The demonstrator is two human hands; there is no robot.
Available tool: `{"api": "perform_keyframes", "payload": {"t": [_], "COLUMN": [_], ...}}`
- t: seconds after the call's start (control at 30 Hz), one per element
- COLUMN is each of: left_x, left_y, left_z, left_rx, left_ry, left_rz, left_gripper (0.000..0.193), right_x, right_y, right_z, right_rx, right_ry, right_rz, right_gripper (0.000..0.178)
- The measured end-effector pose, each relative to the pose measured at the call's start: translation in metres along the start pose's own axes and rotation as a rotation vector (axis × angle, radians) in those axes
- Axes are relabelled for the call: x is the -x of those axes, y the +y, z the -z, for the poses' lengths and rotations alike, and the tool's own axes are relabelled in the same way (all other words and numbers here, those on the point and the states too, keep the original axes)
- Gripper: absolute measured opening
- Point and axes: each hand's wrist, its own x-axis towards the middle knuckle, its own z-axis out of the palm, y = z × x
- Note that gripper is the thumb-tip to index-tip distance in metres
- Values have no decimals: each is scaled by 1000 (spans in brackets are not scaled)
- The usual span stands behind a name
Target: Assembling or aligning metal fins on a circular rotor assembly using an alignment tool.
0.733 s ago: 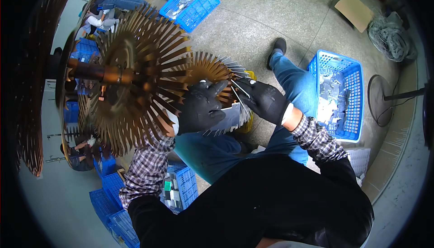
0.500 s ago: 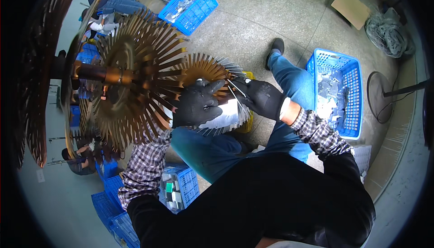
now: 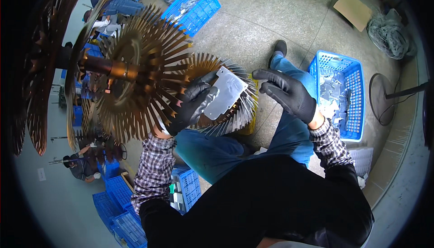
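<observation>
My left hand, in a black glove, pinches the left edge of a flat silver metal plate with notched edges and small holes. The plate's broad face is turned up toward me. Off its right side, touching nothing, my gloved right hand has its thumb and fingers apart. Beneath the plate is a round rack with brown slotted teeth; thin silver plates stand in its near and right side. Left of it, a larger brown toothed wheel sits upright on a horizontal shaft, close to my left hand.
A blue crate of metal pieces stands right of my leg, another blue crate beyond the wheel. Blue crates stack at lower left. A fan-like stand, cardboard and wire bundle lie right. Other people work at left.
The plate, seen nearly edge-on between both hands before, now shows its broad face in my left hand. My right hand has let go and moved right, its fingers spreading.
</observation>
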Motion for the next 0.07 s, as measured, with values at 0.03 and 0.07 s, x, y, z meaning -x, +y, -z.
{"api": "perform_keyframes", "payload": {"t": [0.03,0.07], "left_x": [-3,-7], "left_y": [-3,-7], "left_z": [-1,-1], "left_rx": [-37,-73], "left_ry": [27,55], "left_rz": [-81,-162], "left_gripper": [35,36], "right_x": [0,-2], "right_y": [-6,-11], "right_z": [-3,-8], "right_rx": [-157,-314], "right_ry": [-18,-35], "right_rz": [-53,-105], "right_gripper": [52,52]}}
